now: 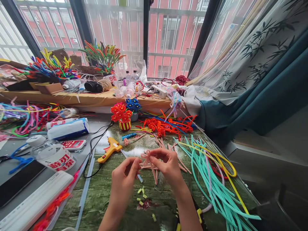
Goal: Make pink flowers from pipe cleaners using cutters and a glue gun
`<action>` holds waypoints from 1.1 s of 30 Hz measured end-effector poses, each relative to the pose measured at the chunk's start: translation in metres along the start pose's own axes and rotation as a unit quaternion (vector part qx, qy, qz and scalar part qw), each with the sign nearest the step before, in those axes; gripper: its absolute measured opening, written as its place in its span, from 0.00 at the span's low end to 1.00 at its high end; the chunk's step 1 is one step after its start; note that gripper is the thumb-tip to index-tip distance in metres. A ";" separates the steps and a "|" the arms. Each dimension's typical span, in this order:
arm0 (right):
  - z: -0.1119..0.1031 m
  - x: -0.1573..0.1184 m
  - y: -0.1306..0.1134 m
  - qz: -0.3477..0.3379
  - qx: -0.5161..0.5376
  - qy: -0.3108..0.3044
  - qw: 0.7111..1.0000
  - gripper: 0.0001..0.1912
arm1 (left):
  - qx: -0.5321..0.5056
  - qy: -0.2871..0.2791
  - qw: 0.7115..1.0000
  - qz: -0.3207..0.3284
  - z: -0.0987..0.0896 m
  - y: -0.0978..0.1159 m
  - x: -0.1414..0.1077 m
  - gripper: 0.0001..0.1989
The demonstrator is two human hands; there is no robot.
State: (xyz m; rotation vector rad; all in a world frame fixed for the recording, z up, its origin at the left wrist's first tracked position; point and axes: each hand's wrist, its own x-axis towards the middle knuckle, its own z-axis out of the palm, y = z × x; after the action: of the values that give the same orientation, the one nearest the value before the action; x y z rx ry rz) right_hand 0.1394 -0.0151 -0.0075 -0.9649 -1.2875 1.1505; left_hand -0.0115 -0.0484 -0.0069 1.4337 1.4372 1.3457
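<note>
Pale pink fuzzy pipe-cleaner flower (147, 158): several small looped petals gathered at a centre, with loose straight pink stems trailing downward beneath it. It is raised just above the green marbled counter (115, 195), petals uppermost, near the front middle of the surface.

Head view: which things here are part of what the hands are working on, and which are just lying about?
In hand:
- pink pipe-cleaner flower, pinched by right hand
- left hand beside it
- loose pink pipe cleaners

Lying about:
- yellow glue gun
- teal pipe cleaners
- red flower pot model
- clear plastic bottle
- green tabletop
</note>
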 end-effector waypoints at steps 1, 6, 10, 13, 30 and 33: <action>-0.001 0.000 0.000 -0.002 -0.007 -0.002 1.000 0.07 | -0.005 -0.001 1.000 -0.006 -0.002 -0.001 0.001 0.14; -0.002 0.000 -0.003 -0.017 -0.021 -0.009 1.000 0.07 | -0.009 -0.054 0.998 -0.023 -0.005 0.001 0.003 0.15; 0.000 0.001 -0.001 -0.012 0.002 -0.012 1.000 0.09 | -0.023 -0.082 0.996 -0.024 0.000 0.003 0.004 0.15; -0.001 0.004 0.004 0.017 0.047 -0.004 0.999 0.15 | -0.051 -0.061 0.997 -0.025 0.003 0.004 0.006 0.14; 0.002 0.005 0.012 0.097 0.087 -0.093 0.987 0.16 | -0.093 -0.050 0.994 0.001 0.010 -0.008 0.011 0.10; 0.001 0.005 0.015 0.105 0.080 -0.117 0.984 0.18 | -0.071 -0.053 0.996 0.017 0.011 -0.011 0.012 0.10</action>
State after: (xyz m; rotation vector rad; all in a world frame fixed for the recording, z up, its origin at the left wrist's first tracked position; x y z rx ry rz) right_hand 0.1366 -0.0070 -0.0207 -0.8812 -1.2754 1.5437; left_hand -0.0056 -0.0333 -0.0174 1.4189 1.2289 1.3433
